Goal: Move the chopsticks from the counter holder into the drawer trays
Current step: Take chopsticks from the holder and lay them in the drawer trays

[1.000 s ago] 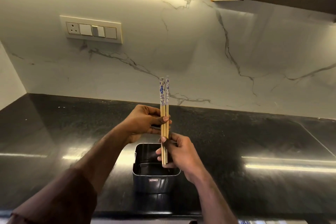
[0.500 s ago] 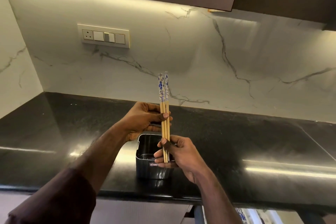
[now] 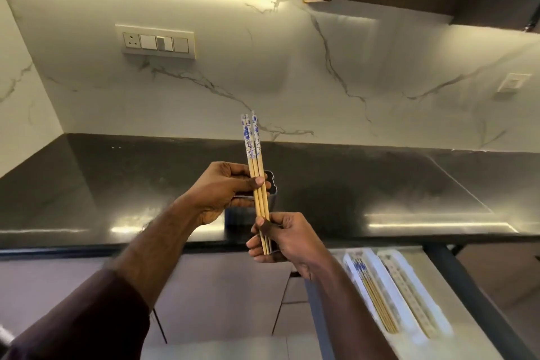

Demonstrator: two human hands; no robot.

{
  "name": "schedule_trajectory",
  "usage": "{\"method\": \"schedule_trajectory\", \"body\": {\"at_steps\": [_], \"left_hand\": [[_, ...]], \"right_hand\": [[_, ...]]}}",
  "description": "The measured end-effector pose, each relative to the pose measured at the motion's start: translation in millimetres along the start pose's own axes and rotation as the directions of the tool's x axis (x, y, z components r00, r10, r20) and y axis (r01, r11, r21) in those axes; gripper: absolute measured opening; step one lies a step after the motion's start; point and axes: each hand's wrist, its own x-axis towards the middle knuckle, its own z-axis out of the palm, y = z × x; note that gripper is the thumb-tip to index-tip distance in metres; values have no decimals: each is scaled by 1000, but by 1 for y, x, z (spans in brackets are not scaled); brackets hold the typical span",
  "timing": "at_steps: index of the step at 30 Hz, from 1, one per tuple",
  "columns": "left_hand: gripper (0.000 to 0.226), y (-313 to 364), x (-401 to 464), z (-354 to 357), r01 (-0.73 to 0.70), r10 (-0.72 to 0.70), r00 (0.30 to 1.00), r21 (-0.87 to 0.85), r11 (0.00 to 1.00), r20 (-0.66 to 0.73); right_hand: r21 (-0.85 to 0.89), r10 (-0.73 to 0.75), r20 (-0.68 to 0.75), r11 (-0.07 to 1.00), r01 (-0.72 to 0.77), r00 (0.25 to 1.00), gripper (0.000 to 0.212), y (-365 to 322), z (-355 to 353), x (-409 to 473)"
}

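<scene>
Step in hand: carrying a small bundle of chopsticks [image 3: 256,175], lifted clear of the holder [image 3: 270,184], toward the open drawer [image 3: 455,336] at about 4 o'clock from the hands.

Left hand [image 3: 225,188]: closed on the bundle near mid-length, thumb pressing the sticks against the fingers.

Right hand [image 3: 285,238]: closed around the lower tips, thumb across the front.

Location of bundle: held upright in front of the holder, above the counter [image 3: 380,184] edge, decorated ends at 12 o'clock, plain tips at 6 o'clock inside the right fist.

Appearance: pale bamboo shafts, upper part white with a blue floral pattern; at least three sticks lie side by side, the exact count cannot be told.

Holder: dark square metal container on the black counter, mostly hidden behind the hands; whether any sticks remain inside cannot be seen.

Drawer trays: two long white trays; the left tray [image 3: 355,267] already holds matching chopsticks, the right tray [image 3: 409,283] appears to hold a paler, patterned set, contents unclear.

Recommendation: keep both grips firm so the sticks stay parallel, turn the bundle to the tray's long axis before lowering, and set the tips down first.

Risk: thin smooth sticks could fan or slip if either grip loosens.
</scene>
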Motion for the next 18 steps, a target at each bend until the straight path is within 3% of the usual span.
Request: {"method": "schedule_trajectory", "body": {"at_steps": [9, 13, 18], "left_hand": [[34, -45, -51, 89, 100, -99, 994, -32, 994, 44], [26, -63, -58, 151, 104, -104, 992, 1, 995, 68], [32, -80, -59, 245, 108, -107, 987, 0, 994, 117]], "right_hand": [[-55, 80, -114, 995, -86, 990, 24, 44, -41, -104], [-46, 95, -161, 994, -103, 982, 24, 61, -83, -153], [-22, 119, -230, 992, -127, 966, 24, 78, -153, -211]]}}
